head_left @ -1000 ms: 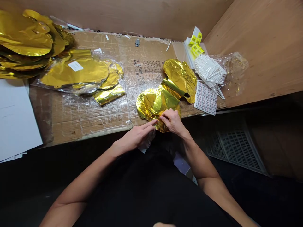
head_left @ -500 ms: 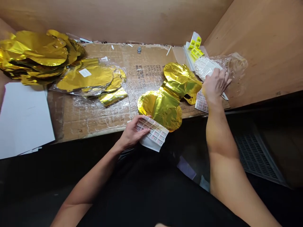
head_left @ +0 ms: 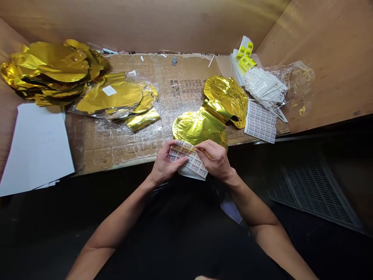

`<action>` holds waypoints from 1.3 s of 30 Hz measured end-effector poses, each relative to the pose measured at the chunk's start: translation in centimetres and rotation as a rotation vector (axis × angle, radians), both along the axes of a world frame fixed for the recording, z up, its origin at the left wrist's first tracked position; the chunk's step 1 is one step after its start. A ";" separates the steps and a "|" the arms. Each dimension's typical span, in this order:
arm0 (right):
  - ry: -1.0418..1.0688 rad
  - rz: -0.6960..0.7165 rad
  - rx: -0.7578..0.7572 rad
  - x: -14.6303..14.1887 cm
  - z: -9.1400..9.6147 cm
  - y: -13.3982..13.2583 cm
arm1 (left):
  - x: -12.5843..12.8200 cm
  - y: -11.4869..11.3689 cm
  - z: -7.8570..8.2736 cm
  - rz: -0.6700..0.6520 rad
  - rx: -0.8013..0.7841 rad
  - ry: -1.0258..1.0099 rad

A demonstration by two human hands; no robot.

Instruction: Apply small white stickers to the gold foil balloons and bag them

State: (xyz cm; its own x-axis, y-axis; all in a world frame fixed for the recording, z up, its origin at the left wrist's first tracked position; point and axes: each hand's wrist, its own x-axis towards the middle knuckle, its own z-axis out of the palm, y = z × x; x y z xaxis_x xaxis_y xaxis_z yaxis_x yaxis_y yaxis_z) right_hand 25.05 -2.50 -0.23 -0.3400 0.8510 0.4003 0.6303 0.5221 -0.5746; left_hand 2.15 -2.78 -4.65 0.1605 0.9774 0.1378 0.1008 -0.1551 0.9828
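A sheet of small printed stickers (head_left: 188, 159) is held at the table's front edge by my left hand (head_left: 166, 163), whose fingers curl round its left side. My right hand (head_left: 215, 158) pinches the sheet's right part with thumb and fingers pressed together. Just beyond both hands lies a folded gold foil balloon (head_left: 214, 114) on the cardboard-covered table (head_left: 116, 144).
A second sticker sheet (head_left: 260, 121) lies right of the balloon, by a bag of white sticks (head_left: 266, 88) and yellow labels (head_left: 245, 58). Bagged gold balloons (head_left: 113, 97) and a loose gold pile (head_left: 49, 72) sit at the left, above white paper (head_left: 37, 147). Wooden walls enclose the back and right.
My right hand came back from the bag of white sticks at the right to the sticker sheet. My left hand lifted that sheet from under the balloon's edge and keeps it.
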 end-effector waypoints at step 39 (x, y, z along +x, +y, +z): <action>-0.083 0.054 0.053 0.0 0.1 -1.7 | -0.2 -1.9 1.9 0.089 -0.127 -0.101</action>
